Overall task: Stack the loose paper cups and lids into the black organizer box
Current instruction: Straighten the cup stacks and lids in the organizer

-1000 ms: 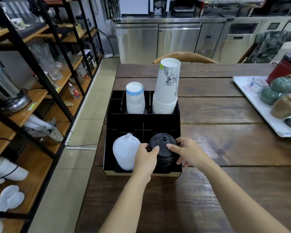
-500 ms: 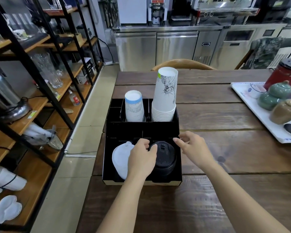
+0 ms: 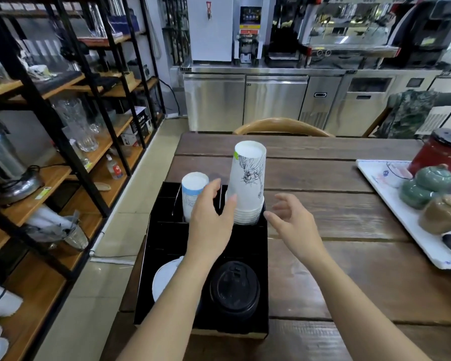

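Organizer box: the black organizer box [image 3: 248, 238] sits at the near left corner of the wooden table [image 3: 349, 230], matte, squared off, split into compartments.
Far compartments: a tall stack of white paper cups [image 3: 248, 183] with an ink drawing, upside down, far right; a shorter blue-banded cup stack [image 3: 192, 194] just left of it.
Near compartments: glossy black dome lids [image 3: 234, 290] near right; white lids [image 3: 166, 278] near left, partly hidden by the forearm.
Left hand: the left hand [image 3: 211, 214] is up between the two cup stacks, fingers spread, holding nothing.
Right hand: the right hand [image 3: 293, 220] hovers just right of the tall stack, fingers loosely apart, empty.
Change: both hands have left the black lids they flanked a second ago and moved to the cups.
Side tray: a white tray [image 3: 391, 201] carries green and brown ceramic pots.
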Available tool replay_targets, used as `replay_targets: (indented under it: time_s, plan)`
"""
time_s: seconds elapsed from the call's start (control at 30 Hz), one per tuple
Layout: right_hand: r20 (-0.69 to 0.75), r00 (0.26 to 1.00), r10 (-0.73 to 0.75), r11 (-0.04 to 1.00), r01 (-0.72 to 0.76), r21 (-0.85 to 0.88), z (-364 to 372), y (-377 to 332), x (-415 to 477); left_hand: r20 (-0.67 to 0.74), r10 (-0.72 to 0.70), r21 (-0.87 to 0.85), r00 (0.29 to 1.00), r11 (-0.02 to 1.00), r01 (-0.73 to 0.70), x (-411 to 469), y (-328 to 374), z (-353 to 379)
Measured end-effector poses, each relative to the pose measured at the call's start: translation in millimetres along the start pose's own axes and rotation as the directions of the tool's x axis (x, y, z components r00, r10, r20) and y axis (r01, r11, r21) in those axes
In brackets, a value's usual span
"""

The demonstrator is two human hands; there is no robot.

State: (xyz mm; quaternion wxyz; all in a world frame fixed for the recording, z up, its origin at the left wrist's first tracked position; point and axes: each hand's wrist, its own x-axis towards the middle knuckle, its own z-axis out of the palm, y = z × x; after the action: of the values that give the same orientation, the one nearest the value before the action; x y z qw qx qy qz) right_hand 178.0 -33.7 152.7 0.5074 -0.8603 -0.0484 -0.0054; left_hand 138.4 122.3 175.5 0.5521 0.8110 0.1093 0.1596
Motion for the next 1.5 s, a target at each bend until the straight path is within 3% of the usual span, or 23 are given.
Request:
replay_targets:
  time_s: [0.17, 0.37, 0.57, 0.77, 0.87, 0.93, 1.0, 1.07, 1.2, 1.33, 1.5]
  plan:
    - [0.136, 0.989, -0.053, 0.997, 0.044, 0.068, 7, -2, 22, 0.168, 0.009, -0.126, 0.986, 0.992, 0.013, 18, -2, 17]
    - [0.261, 0.959, -0.110, 0.978, 0.057, 0.202, 19, 2, 49, 0.205, -0.050, -0.239, 0.978, 0.966, 0.100, 30, -7, 40]
    - [0.205, 0.953, -0.222, 0.958, 0.173, 0.230, 28, 8, 53, 0.229, -0.055, -0.283, 0.972, 0.952, 0.120, 38, -14, 47]
    - [0.147, 0.971, -0.188, 0.972, 0.162, 0.170, 40, 20, 52, 0.219, -0.033, -0.300, 0.975, 0.949, 0.099, 41, -21, 48]
    - [-0.019, 0.985, -0.174, 0.981, 0.175, 0.088, 38, 18, 40, 0.130, -0.055, -0.228, 0.990, 0.970, 0.084, 37, -20, 44]
    - [-0.161, 0.953, -0.256, 0.957, 0.273, 0.095, 36, 18, 32, -0.026, -0.077, -0.138, 0.997, 0.988, 0.072, 32, -16, 38]
    - [-0.190, 0.909, -0.370, 0.915, 0.392, 0.093, 37, 18, 25, -0.233, -0.059, -0.101, 0.971, 0.994, 0.036, 27, -15, 28]
    - [-0.078, 0.894, -0.442, 0.892, 0.447, 0.072, 42, 17, 19, -0.377, -0.041, -0.088, 0.925, 0.996, 0.009, 26, -18, 17]
    - [0.213, 0.890, -0.403, 0.915, 0.397, 0.071, 55, 2, 9, -0.446, -0.092, -0.150, 0.890, 0.988, 0.026, 36, -30, -5]
    - [0.458, 0.851, -0.256, 0.966, 0.214, 0.142, 77, -13, 11, -0.359, -0.181, -0.284, 0.915, 0.956, 0.078, 52, -30, -23]
    - [0.542, 0.831, -0.130, 0.979, 0.021, 0.203, 109, -21, 20, -0.115, -0.267, -0.293, 0.957, 0.929, 0.225, 82, -45, -38]
